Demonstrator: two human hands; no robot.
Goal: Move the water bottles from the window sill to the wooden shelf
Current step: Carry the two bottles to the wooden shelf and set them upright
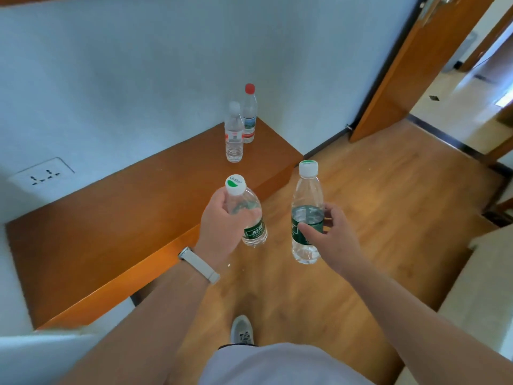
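My left hand point(222, 226) grips a clear water bottle with a green label and white cap point(251, 218) around its upper body, just past the front edge of the wooden shelf point(125, 218). My right hand point(327, 234) holds a second green-label bottle point(306, 209) upright by its label, above the floor to the right of the shelf. Two more bottles stand on the shelf's far end by the wall: a white-capped one point(234, 134) in front and a red-capped one point(249, 115) behind it, touching or nearly so.
A wall socket point(41, 176) sits on the white wall left of the shelf. An open wooden door point(410, 65) stands at the right, with a hallway beyond. Wood floor lies below; my shoe point(242, 330) shows at the bottom. A pale counter edge point(483, 273) is at the right.
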